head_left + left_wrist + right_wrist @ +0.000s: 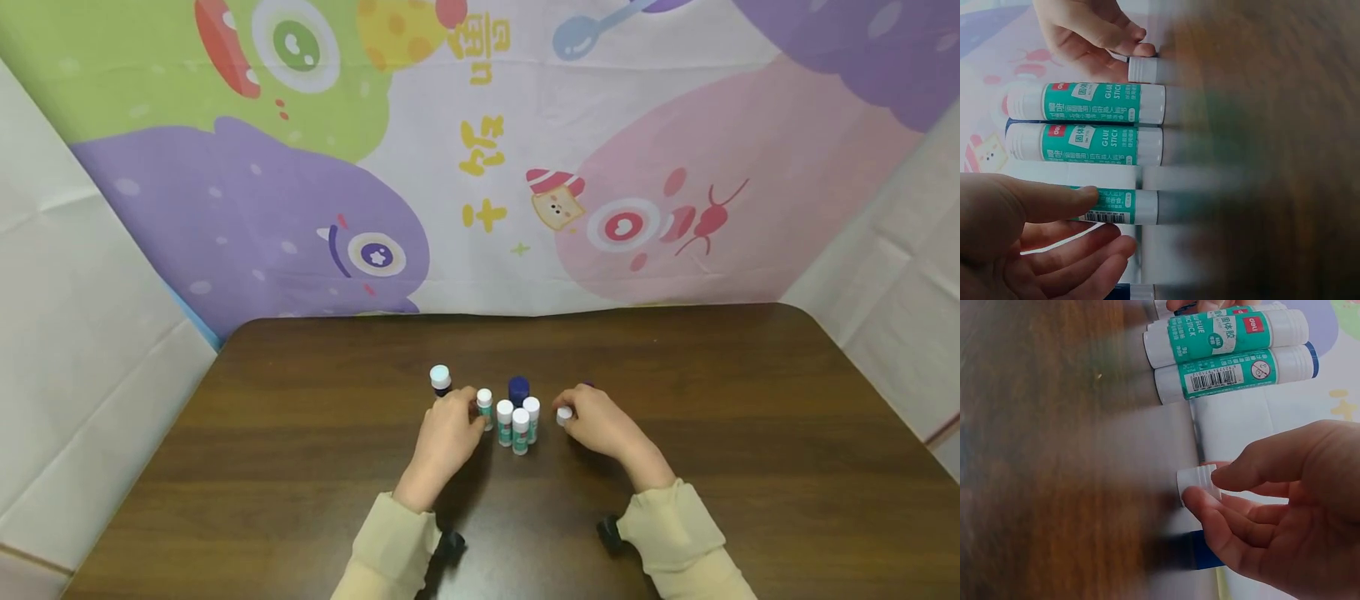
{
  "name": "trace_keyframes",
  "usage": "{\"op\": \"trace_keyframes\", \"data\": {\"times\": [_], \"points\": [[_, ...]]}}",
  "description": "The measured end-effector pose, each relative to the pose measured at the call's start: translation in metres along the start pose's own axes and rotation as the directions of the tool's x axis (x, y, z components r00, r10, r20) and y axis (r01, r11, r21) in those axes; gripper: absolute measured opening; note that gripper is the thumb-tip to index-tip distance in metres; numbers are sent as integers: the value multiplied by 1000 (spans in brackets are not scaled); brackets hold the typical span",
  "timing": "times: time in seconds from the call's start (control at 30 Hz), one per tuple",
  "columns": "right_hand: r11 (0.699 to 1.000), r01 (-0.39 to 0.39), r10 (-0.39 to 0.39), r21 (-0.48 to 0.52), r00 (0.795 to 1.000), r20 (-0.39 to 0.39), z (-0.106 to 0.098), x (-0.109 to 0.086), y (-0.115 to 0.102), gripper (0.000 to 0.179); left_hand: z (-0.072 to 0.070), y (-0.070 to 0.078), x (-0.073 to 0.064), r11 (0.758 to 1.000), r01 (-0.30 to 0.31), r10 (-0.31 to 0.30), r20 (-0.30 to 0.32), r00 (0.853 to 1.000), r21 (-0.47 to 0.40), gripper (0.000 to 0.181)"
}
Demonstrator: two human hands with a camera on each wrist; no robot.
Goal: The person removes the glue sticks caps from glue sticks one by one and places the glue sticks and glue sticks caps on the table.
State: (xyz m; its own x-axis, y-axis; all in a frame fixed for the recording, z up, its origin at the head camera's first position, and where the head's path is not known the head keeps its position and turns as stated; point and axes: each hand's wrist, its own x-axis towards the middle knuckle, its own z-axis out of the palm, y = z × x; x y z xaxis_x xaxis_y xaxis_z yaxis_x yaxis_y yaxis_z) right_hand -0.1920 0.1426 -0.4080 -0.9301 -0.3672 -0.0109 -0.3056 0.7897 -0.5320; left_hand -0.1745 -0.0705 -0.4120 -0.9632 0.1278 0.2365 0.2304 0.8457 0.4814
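My left hand (444, 433) holds an upright glue stick (485, 403) with a white cap and green label. In the left wrist view the thumb (1079, 201) lies against its label, and its upper end is hidden. Several similar glue sticks (521, 433) stand close together between my hands. My right hand (600, 421) pinches a short white ridged piece (1196, 481), which looks like a cap, between thumb and finger low over the table. Beyond the grouped sticks stands a dark blue-topped item (518, 388).
A white-capped dark item (440, 377) stands just beyond my left hand. Partly hidden behind the right hand is a blue item (1207, 551). The brown wooden table (300, 467) meets a cartoon-printed cloth (480, 275) along its far edge.
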Motion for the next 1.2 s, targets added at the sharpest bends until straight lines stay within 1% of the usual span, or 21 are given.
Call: {"op": "trace_keyframes", "data": {"times": [0.07,0.17,0.4,0.53,0.67,0.9,1.1,1.2], "points": [[1000,7,-7,-7,1000,-6,1,1,2,25,1,-1,0,1000,1,-1,-10,1000,-3,10],[1000,20,-20,-11,1000,-22,2,2,4,29,2,-2,1,1000,19,-19,-11,1000,-21,9],[1000,9,-9,3,999,-32,3,3,4,33,3,-3,2,996,77,-77,19,997,-46,12],[1000,-2,2,9,999,-38,4,4,5,34,3,-3,1,993,90,-88,30,996,-71,17],[1000,-25,25,14,999,-29,4,4,5,35,3,-4,1,990,100,-96,43,994,-102,18],[999,-29,30,22,999,-31,4,3,4,38,3,-4,2,979,146,-139,57,989,-144,19],[999,-12,14,36,999,-36,4,4,5,39,3,-4,2,975,153,-145,56,988,-161,19],[999,-22,24,45,999,-32,4,4,5,41,3,-4,2,975,153,-147,51,988,-163,20]]}}
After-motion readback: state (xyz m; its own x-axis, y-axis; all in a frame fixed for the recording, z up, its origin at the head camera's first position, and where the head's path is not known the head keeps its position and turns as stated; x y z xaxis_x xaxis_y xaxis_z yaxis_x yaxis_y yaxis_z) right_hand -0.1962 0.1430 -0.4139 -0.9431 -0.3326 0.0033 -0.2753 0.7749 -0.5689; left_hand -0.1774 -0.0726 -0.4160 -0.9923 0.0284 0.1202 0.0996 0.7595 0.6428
